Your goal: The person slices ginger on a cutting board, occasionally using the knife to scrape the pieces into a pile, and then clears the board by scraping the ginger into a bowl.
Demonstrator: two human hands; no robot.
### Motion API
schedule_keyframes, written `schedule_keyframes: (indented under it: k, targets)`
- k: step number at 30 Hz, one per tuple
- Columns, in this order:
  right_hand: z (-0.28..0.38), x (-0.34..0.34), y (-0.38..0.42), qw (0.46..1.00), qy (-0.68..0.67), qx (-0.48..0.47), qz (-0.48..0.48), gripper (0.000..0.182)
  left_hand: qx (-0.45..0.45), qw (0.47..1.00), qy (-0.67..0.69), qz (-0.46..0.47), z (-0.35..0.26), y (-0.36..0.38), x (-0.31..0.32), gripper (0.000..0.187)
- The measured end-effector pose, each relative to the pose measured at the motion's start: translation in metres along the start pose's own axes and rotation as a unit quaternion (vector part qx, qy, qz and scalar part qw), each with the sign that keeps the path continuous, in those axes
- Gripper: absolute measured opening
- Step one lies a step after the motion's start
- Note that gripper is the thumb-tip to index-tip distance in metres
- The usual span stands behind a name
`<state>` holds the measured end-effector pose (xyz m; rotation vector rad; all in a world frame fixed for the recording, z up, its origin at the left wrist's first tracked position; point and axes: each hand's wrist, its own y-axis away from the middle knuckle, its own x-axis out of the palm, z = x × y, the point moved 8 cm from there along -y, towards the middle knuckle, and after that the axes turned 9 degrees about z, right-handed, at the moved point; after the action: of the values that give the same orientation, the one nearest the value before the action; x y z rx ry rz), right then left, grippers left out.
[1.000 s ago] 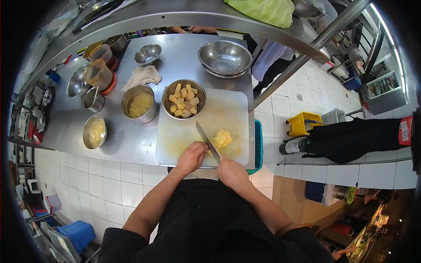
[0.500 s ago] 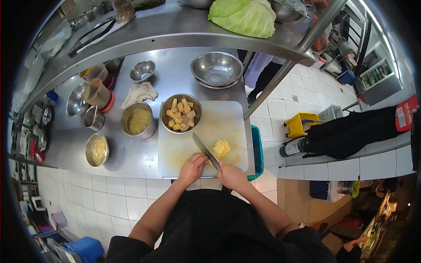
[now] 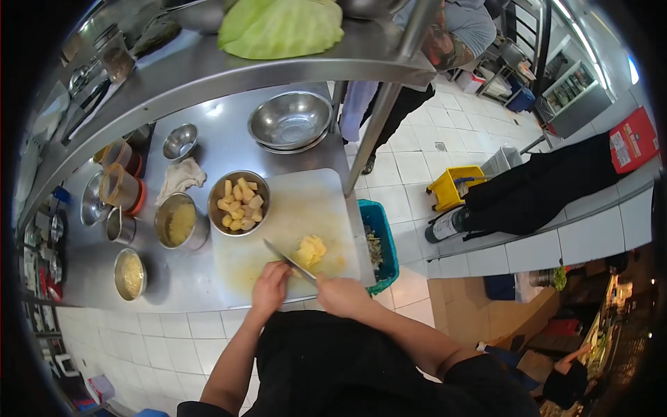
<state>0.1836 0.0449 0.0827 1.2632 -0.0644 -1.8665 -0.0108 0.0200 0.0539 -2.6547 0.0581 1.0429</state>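
My right hand (image 3: 342, 297) grips the handle of a knife (image 3: 286, 257), its blade slanting up and left over the white cutting board (image 3: 299, 198). Close to the blade, the bent fingers of my left hand (image 3: 269, 286) press on a pale yellow chunk (image 3: 293, 270), mostly hidden by the fingers and knife. A heap of thin pale yellow slices (image 3: 311, 250) lies just beyond the blade. On the board's far left corner stands a steel bowl (image 3: 215, 193) of peeled pale yellow chunks (image 3: 240, 204).
Left stand a pot of yellow shreds (image 3: 181, 223), a smaller bowl (image 3: 129, 274) and a cloth (image 3: 182, 178). Stacked steel bowls (image 3: 290, 119) sit behind the board. A teal bin (image 3: 380, 247) is at right. Overhead, a steel shelf (image 3: 257, 76) holds cabbage (image 3: 281, 28). A person (image 3: 406, 111) stands beyond.
The view has swung right, so the counter appears further left. The person beyond the shelf shows more. Both hands keep their places at the knife and board; the slice heap looks much the same.
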Motion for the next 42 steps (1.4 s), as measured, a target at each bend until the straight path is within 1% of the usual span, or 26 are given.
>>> schedule_keyframes:
  k: [1, 2, 4, 5, 6, 8, 9, 11, 12, 14, 15, 18, 21, 23, 26, 29, 31, 32, 33, 34, 36, 37, 39, 41, 42]
  targets:
    - [0.001, 0.003, 0.002, 0.999, -0.001, -0.039, 0.003, 0.026, -0.011, 1.000, -0.019, -0.005, -0.005, 0.004, 0.005, 0.015]
    - [-0.004, 0.006, 0.000, 0.999, -0.007, -0.044, 0.014, 0.026, -0.024, 0.999, -0.022, -0.001, -0.006, 0.005, 0.011, 0.015]
    - [0.003, 0.001, -0.003, 0.996, -0.020, -0.088, 0.000, 0.027, -0.038, 0.998, -0.037, -0.026, -0.008, 0.001, 0.003, 0.016]
    - [0.007, -0.004, 0.000, 0.995, -0.031, -0.096, -0.006, 0.025, -0.043, 0.998, -0.028, -0.039, -0.010, -0.003, 0.002, 0.015]
    - [0.006, -0.005, 0.002, 0.995, -0.038, -0.096, -0.013, 0.025, -0.038, 0.998, -0.033, -0.034, -0.010, -0.004, 0.006, 0.015]
    - [0.013, -0.002, 0.001, 0.994, -0.004, -0.109, -0.020, 0.023, -0.048, 0.998, -0.021, -0.039, 0.001, -0.002, 0.004, 0.012]
    - [0.012, -0.003, 0.001, 0.994, -0.011, -0.106, -0.033, 0.023, -0.036, 0.999, -0.026, -0.031, 0.001, -0.005, 0.003, 0.012]
    - [0.013, 0.001, 0.006, 0.994, 0.002, -0.094, -0.062, 0.021, -0.043, 0.999, 0.012, -0.021, 0.001, -0.002, 0.001, 0.010]
    - [0.014, 0.003, 0.004, 0.993, -0.011, -0.089, -0.073, 0.021, -0.029, 0.999, 0.015, -0.010, 0.002, -0.002, -0.002, 0.009]
    - [0.013, 0.007, 0.004, 0.994, -0.003, -0.071, -0.083, 0.018, -0.029, 0.999, 0.022, 0.010, 0.004, 0.000, -0.004, 0.009]
    - [0.017, 0.004, 0.007, 0.995, -0.007, -0.059, -0.079, 0.015, -0.027, 0.999, 0.024, 0.018, 0.004, 0.000, -0.004, 0.009]
    - [0.026, 0.004, 0.012, 0.997, -0.005, -0.027, -0.076, 0.014, -0.033, 0.999, 0.034, 0.016, 0.006, -0.002, -0.002, 0.009]
    - [0.027, 0.005, 0.020, 0.997, -0.018, -0.011, -0.074, 0.016, -0.016, 0.999, 0.042, -0.006, 0.003, 0.002, 0.002, 0.009]
    - [0.027, 0.004, 0.025, 0.997, -0.011, -0.015, -0.070, 0.017, -0.020, 0.999, 0.041, 0.014, -0.001, 0.002, 0.003, 0.011]
    - [0.026, 0.004, 0.023, 0.997, -0.005, -0.020, -0.068, 0.018, 0.007, 1.000, 0.024, -0.007, -0.007, 0.003, 0.002, 0.007]
    - [0.027, 0.006, 0.018, 0.998, 0.004, -0.021, -0.064, 0.020, 0.010, 1.000, 0.024, -0.010, -0.008, 0.002, 0.001, 0.008]
    - [0.028, 0.011, 0.019, 0.998, 0.002, -0.019, -0.056, 0.020, -0.011, 0.999, 0.038, 0.003, -0.004, 0.001, 0.000, 0.008]
    - [0.027, 0.012, 0.017, 0.998, -0.008, -0.016, -0.054, 0.023, -0.032, 0.998, 0.049, 0.019, 0.000, 0.003, 0.002, 0.009]
    - [0.026, 0.012, 0.016, 0.998, -0.015, -0.016, -0.050, 0.025, -0.034, 0.998, 0.055, 0.019, -0.001, 0.002, 0.001, 0.009]
    - [0.027, 0.014, 0.016, 0.999, -0.014, -0.017, -0.037, 0.025, -0.046, 0.997, 0.059, 0.018, 0.002, 0.002, 0.001, 0.009]
    - [0.026, 0.008, 0.019, 0.998, -0.012, -0.005, -0.060, 0.024, -0.012, 0.998, 0.059, 0.021, 0.000, 0.002, 0.001, 0.010]
    - [0.026, 0.008, 0.021, 0.998, -0.005, -0.006, -0.060, 0.024, -0.025, 0.997, 0.065, 0.018, 0.003, 0.004, 0.000, 0.010]
    - [0.031, 0.002, 0.031, 0.999, 0.007, -0.007, -0.050, 0.024, -0.018, 0.997, 0.067, 0.029, 0.002, 0.002, 0.001, 0.010]
    - [0.040, -0.010, 0.043, 0.999, 0.015, -0.006, -0.049, 0.023, -0.023, 0.997, 0.067, 0.022, 0.001, 0.003, 0.001, 0.009]
    - [0.043, -0.014, 0.048, 0.999, 0.022, 0.007, -0.032, 0.020, -0.022, 0.998, 0.062, 0.016, 0.000, 0.003, 0.001, 0.009]
